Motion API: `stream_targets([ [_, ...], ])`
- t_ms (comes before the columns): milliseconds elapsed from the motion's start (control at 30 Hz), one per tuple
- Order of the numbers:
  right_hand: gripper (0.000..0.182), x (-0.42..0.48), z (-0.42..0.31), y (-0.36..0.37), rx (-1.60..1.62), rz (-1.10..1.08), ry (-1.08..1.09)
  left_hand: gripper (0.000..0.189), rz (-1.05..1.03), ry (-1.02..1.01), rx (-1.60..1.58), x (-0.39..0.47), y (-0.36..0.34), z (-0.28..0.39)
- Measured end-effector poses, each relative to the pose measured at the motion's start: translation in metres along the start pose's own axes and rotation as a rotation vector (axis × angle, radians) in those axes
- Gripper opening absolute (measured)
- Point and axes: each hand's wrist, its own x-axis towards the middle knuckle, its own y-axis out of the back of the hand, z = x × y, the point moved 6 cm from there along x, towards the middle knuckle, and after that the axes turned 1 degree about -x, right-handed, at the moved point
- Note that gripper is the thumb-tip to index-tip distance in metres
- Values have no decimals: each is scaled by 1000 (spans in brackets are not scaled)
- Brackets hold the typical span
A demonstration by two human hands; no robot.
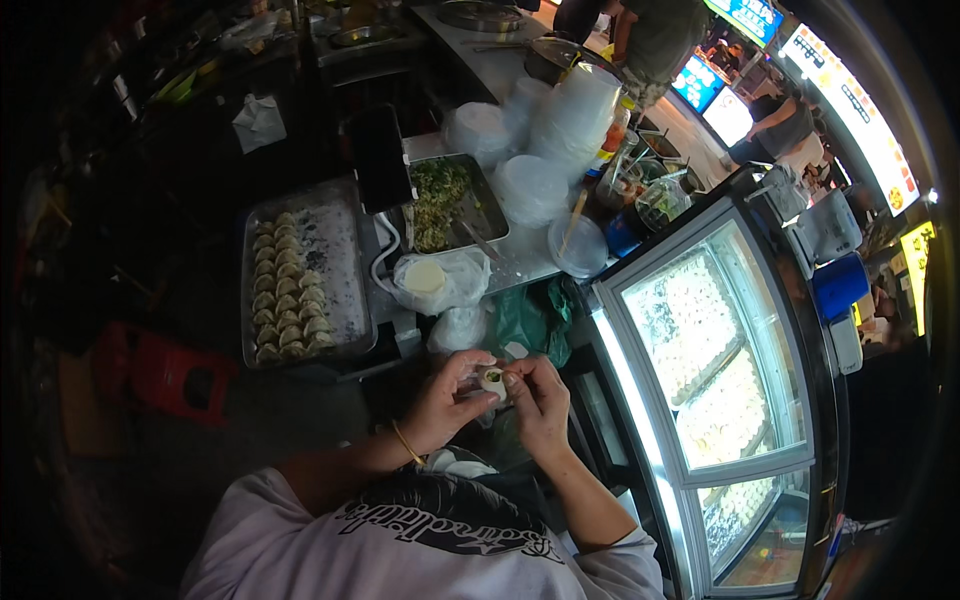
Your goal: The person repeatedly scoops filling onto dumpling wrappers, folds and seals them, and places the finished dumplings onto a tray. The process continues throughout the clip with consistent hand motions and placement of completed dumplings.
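Between my two hands is a partly folded dumpling, its pale wrapper gathered around green filling that shows through the gap. My left hand cups it from the left with thumb and fingers. From the right, my right hand pinches the wrapper's edge. Just beyond lies a stack of round wrappers on a plastic bag. Behind that, a metal tray of chopped green filling holds a metal utensil. At left, rows of shaped dumplings fill part of a floured tray.
A phone on a white bent holder stands between the trays. Stacked plastic bowls, lids and sauce bottles crowd the counter. A lit glass display case is at right; a red plastic stool stands left. People are beyond.
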Motion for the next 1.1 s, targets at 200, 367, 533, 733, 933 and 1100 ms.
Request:
stream_targets([
  [200, 16, 14, -17, 3, 67, -156, 91, 50, -9, 60, -164, 1, 8, -1],
  [367, 12, 13, -11, -2, -7, -150, 48, 54, -17, 60, -117, -1, 4, 0],
  [533, 8, 10, -15, -4, -79, -66, 138, 58, 11, 111, -195, -4, 2, 2],
  [733, 10, 17, -29, -3, -129, -205, 249, 62, -27, 127, -184, -9, 0, 9],
  [933, 10, 19, -38, -7, -133, -277, 274, 65, -50, 116, -189, -11, 4, 4],
  [1100, 12, 18, -52, -15, -244, -390, 450, 66, -102, 201, -250, -14, 0, 13],
])
